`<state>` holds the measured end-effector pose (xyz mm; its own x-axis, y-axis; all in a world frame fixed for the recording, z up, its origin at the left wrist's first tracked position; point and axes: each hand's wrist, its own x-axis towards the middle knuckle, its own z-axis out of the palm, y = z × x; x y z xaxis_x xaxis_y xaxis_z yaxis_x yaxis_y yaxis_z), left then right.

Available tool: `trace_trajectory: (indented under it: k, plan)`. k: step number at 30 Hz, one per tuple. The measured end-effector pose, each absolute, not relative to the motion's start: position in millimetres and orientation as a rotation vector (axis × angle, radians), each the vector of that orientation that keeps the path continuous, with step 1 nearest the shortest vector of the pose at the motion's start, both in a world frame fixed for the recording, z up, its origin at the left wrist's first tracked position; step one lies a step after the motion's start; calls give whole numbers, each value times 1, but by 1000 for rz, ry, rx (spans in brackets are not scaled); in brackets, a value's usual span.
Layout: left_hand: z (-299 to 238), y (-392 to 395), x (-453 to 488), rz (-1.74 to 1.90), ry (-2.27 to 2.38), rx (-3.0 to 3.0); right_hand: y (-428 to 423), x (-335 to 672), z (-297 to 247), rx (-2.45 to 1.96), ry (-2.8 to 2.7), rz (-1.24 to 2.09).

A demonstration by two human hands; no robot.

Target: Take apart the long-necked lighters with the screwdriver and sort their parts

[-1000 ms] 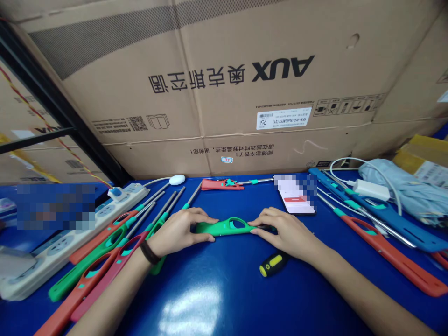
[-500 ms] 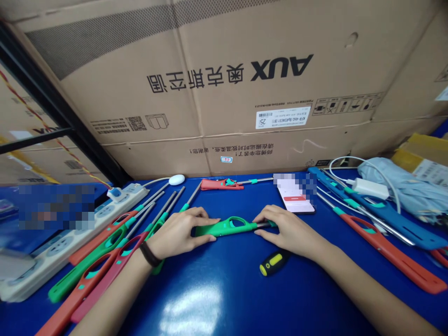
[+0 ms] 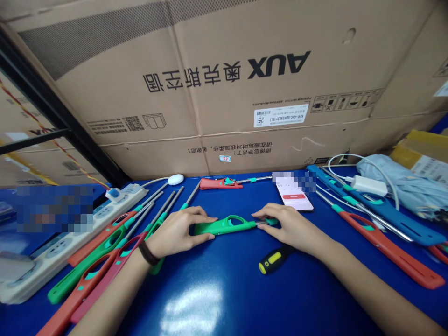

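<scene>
A green lighter body (image 3: 224,226) with an oval finger hole lies across the middle of the blue table (image 3: 217,289). My left hand (image 3: 177,230) is closed around its left end, thumb below and fingers over the top. My right hand (image 3: 289,226) pinches the teal collar and thin metal tube at its right end. A black and yellow screwdriver (image 3: 273,259) lies on the table just in front of my right hand.
Several red and green long lighters (image 3: 105,261) lie at the left beside a white power strip (image 3: 70,235). A phone (image 3: 296,196) and a red lighter (image 3: 220,184) lie behind. Blue and red lighters (image 3: 381,233), a charger (image 3: 369,185) and cardboard boxes (image 3: 224,84) fill the right and back.
The right fingers shifted from lying over the green body's end to pinching the collar and tube. The body tilted slightly. The left hand held still.
</scene>
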<state>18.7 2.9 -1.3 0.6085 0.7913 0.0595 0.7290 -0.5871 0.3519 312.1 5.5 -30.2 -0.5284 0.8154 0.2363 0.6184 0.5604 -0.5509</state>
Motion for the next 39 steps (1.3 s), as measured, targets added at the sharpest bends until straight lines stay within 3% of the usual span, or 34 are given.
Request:
trace_trajectory:
  k: [25,39]
  plan:
    - [2,5,12,265,1143,2463,0,306,-22,-1184,-2584,273]
    - [3,4,14,252,1158,2396,4,315,-28,-1061,-2479,509]
